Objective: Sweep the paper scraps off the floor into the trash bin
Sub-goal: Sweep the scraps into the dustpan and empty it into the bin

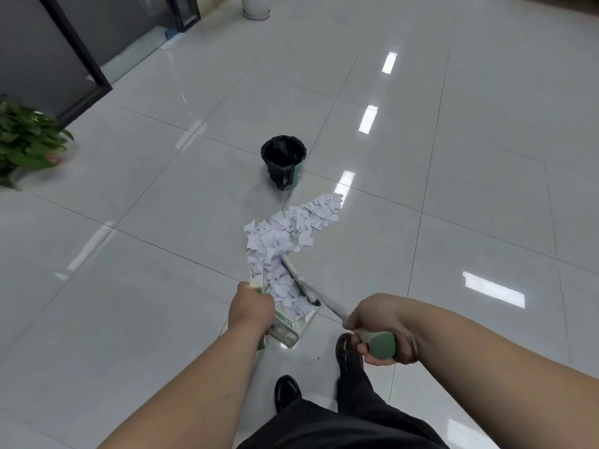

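Note:
A band of white paper scraps (291,228) lies on the glossy tiled floor, running from near the trash bin (284,160) down into a green and white dustpan (287,322). The bin is small, lined with a black bag, and stands upright beyond the scraps. My left hand (251,307) grips the dustpan's handle. My right hand (382,328) grips the green top end of a broom handle (384,345). The broom head (299,280) lies across the scraps at the dustpan's mouth. Several scraps sit inside the pan.
A potted green plant (29,140) stands at the left edge. A dark glass partition (64,53) runs along the back left. A white round base (256,8) stands at the top. My black shoes (287,392) are just behind the dustpan.

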Available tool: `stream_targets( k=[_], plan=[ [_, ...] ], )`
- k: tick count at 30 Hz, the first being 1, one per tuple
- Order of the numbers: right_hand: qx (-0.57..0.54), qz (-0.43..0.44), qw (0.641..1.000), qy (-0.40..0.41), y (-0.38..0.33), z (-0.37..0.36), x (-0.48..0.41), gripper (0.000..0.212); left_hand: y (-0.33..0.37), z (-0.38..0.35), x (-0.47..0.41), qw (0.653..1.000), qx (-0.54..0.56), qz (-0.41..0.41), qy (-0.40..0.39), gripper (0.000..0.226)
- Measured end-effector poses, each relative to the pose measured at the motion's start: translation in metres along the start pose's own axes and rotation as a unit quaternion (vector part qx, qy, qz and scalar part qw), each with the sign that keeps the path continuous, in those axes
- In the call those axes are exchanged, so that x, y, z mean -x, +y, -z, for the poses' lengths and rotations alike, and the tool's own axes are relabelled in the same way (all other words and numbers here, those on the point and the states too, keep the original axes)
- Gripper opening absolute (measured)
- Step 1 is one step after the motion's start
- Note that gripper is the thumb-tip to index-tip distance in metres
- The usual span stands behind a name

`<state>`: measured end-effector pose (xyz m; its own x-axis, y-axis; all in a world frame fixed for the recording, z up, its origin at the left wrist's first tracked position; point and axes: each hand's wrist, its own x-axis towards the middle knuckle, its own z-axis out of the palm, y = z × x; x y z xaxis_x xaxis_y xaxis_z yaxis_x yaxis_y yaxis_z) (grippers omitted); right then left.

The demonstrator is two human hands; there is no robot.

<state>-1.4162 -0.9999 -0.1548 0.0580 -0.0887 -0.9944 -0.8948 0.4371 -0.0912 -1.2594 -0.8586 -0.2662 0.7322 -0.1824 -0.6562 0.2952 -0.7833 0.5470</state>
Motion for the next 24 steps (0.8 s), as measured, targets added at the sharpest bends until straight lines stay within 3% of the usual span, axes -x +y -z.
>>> stream_targets(
  k=[8,16,24],
  plan=[
    [-0.096,0.038,0.994,0.034,-0.005,0.012,0.045,0.005,-0.015,0.027,0.007,0.999,0.038,-0.009,0.005,0.021],
    [-0.11,0.13,0.979,0.108,-0.025,0.012,0.045,0.003,0.015,0.059,0.038,0.996,0.046,-0.07,0.005,0.01],
    [-0.098,0.158,0.976,0.114,-0.053,0.054,0.053,0.008,0.065,0.092,0.065,0.989,0.057,-0.134,0.026,0.005]
  ],
)
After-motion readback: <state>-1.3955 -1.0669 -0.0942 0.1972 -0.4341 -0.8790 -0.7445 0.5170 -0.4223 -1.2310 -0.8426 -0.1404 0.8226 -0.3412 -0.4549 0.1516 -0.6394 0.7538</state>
